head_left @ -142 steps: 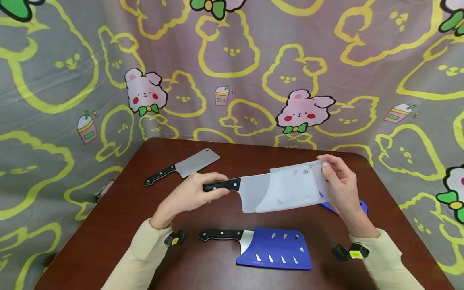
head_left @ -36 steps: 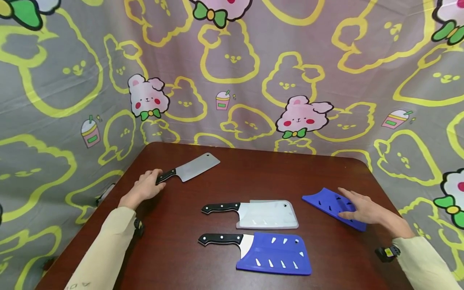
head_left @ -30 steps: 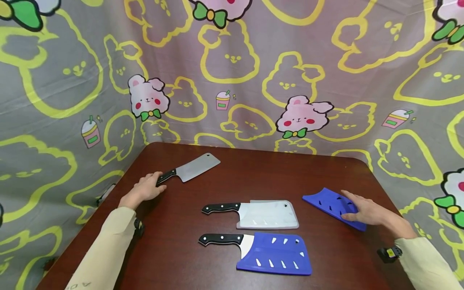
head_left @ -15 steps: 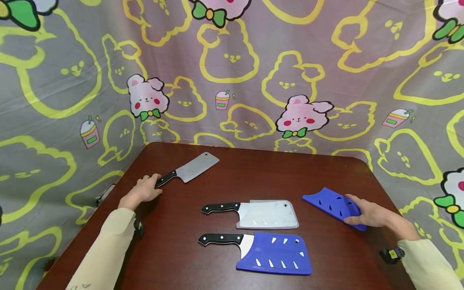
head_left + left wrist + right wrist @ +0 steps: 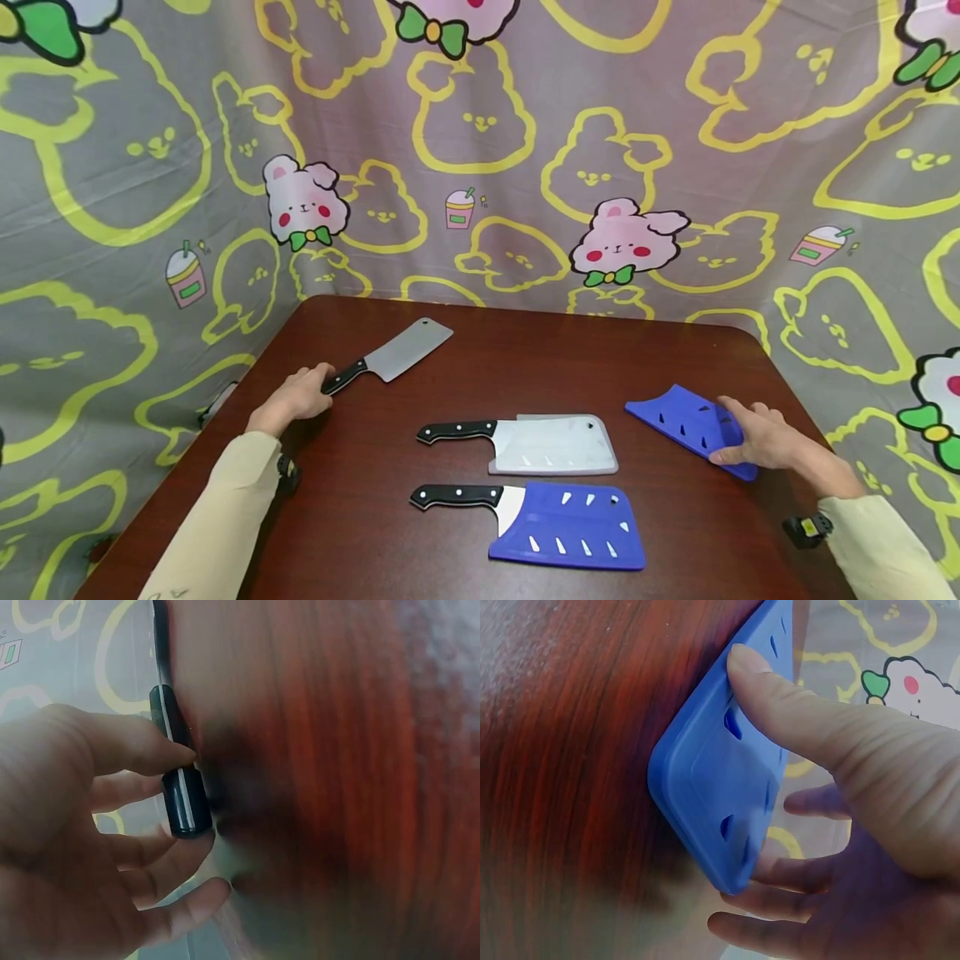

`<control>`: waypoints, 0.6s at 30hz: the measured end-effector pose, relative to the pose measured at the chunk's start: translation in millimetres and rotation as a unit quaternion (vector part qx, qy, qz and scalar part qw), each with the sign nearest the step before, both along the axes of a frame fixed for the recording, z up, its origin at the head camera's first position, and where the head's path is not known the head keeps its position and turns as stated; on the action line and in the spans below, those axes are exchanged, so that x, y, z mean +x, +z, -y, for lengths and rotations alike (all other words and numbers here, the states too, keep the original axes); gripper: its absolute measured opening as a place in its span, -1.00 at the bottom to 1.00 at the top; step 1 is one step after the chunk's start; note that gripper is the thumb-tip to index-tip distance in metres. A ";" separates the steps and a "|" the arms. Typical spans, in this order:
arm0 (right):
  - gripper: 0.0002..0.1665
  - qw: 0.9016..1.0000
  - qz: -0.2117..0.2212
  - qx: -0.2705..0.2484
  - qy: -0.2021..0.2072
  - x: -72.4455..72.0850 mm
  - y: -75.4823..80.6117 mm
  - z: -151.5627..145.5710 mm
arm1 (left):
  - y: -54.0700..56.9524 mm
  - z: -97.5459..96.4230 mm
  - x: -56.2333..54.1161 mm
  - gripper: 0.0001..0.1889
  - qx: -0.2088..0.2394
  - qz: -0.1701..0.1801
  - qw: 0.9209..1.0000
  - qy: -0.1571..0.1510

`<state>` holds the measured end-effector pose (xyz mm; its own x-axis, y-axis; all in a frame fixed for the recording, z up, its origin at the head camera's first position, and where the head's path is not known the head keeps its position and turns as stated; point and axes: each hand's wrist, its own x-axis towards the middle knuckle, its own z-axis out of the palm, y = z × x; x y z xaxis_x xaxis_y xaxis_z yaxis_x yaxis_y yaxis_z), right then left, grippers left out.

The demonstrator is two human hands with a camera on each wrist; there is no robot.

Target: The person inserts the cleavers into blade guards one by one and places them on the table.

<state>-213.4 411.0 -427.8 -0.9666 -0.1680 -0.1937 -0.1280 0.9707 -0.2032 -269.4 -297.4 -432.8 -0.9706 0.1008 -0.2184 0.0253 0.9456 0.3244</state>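
Observation:
At the back left, my left hand [image 5: 298, 392] pinches the end of the black handle of a bare cleaver [image 5: 408, 350], thumb on one side and fingers on the other. The handle [image 5: 187, 801] shows between them in the left wrist view. On the right, my right hand [image 5: 759, 435] grips a loose blue blade guard [image 5: 684, 419] across its width. In the right wrist view the thumb lies on the near edge of the guard [image 5: 705, 765], with the fingers at its far edge. Both things lie at or near the tabletop.
A cleaver in a translucent white guard [image 5: 555, 444] lies mid-table. Nearer the front is another cleaver in a blue guard [image 5: 573, 529]. Both handles point left. The dark wooden table [image 5: 360, 542] meets a patterned curtain [image 5: 517, 192] at the back and sides.
The white-guarded cleaver, earlier held up in both hands, now lies mid-table. My left hand has reached the bare cleaver, whose handle has shifted slightly. My right hand has closed on the loose blue guard.

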 end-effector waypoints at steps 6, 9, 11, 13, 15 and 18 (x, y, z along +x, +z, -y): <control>0.39 0.999 -0.021 0.009 -0.027 1.3 3.0 2.3 | -1.0 2.0 -1.0 -0.52 0.020 -0.016 1.000 -0.001; 0.26 0.998 -0.051 -0.003 -0.030 0.9 5.2 1.4 | 0.0 1.6 -1.5 -0.64 0.036 -0.036 0.999 -0.004; 0.12 0.997 -0.072 -0.018 -0.018 0.2 6.0 0.2 | 1.5 0.0 -1.0 -0.66 0.051 -0.039 0.998 0.002; 0.00 0.995 -0.087 -0.038 0.002 -0.7 6.5 -0.8 | 3.9 -2.4 0.6 -0.62 0.065 -0.036 0.997 0.015; -0.10 0.993 -0.099 -0.053 0.021 -1.5 5.9 -1.0 | 6.8 -5.0 2.3 -0.59 0.088 -0.028 0.995 0.027; -0.20 0.989 -0.120 -0.079 0.029 -0.9 7.4 1.1 | 13.4 -9.7 4.1 -0.59 0.118 -0.021 0.992 0.032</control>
